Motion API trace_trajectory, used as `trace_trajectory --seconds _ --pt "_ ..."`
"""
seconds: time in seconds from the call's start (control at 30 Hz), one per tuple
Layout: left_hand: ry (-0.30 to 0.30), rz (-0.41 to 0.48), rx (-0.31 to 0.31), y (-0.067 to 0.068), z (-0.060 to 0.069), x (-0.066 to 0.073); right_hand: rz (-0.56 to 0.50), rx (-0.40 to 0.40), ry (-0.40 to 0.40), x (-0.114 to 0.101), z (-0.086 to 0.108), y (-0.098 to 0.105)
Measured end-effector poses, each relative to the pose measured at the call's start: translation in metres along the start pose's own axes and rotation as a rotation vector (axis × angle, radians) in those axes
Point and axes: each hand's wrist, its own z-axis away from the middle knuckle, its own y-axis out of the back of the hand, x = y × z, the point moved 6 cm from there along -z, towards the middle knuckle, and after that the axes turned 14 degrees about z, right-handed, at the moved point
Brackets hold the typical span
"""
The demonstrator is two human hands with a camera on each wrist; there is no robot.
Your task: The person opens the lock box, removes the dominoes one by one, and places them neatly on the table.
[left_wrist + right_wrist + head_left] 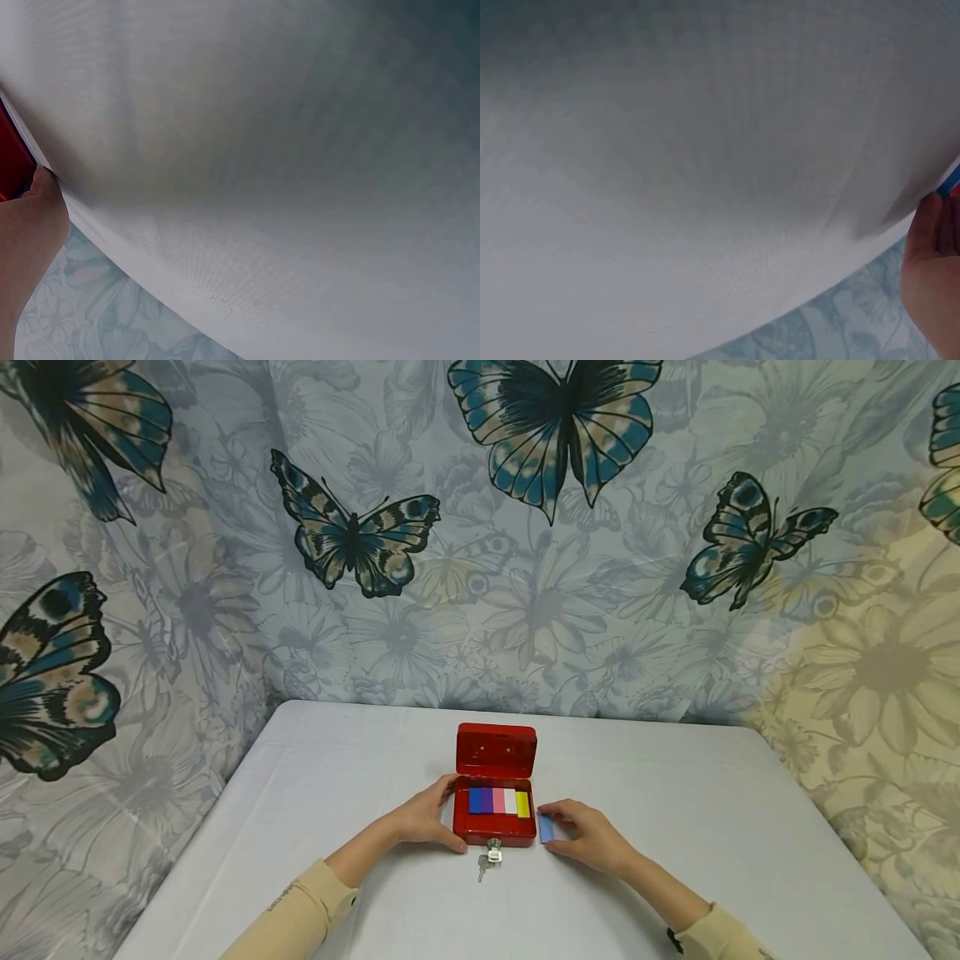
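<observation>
A small red metal cash box (pixel 513 840) stands on the table with its lid (pixel 495 750) raised. Inside lies a row of several coloured blocks: blue, purple, pink, white and yellow (pixel 522 805). My left hand (pixel 420 817) grips the box's left side, thumb at the front corner and fingers toward the back. Just right of the box, my right hand (pixel 592 839) pinches a light blue block (pixel 546 829) between thumb and fingers. A red strip of the box (pixel 13 157) shows at the edge of the left wrist view; in the right wrist view the blue block (pixel 949 182) is mostly cut off.
At the box's front is a small silver padlock (pixel 494 852) with a key (pixel 482 867) in it, hanging down. A white cloth covers the table (pixel 360 743). Behind it stands a wall covering with butterflies (pixel 405 643).
</observation>
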Motion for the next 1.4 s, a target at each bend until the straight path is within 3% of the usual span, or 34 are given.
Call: trace_trajectory --seconds 0.33,0.6,0.8,1.1,1.4 --pt "-0.010 -0.007 -0.001 0.001 0.000 0.001 -0.018 -0.021 -0.017 0.001 -0.001 0.001" --pt "-0.016 -0.008 -0.001 0.001 0.000 0.001 -0.119 -0.013 -0.048 0.007 0.000 0.001" --pt "-0.027 0.010 -0.002 0.001 0.000 0.000 -0.214 -0.012 -0.128 0.011 0.000 0.005" --pt "-0.033 0.020 -0.005 0.000 0.000 0.000 -0.385 -0.036 -0.329 0.020 0.002 0.005" --pt "-0.028 0.021 -0.001 0.001 0.003 0.002 -0.504 -0.066 -0.400 0.024 0.004 0.005"
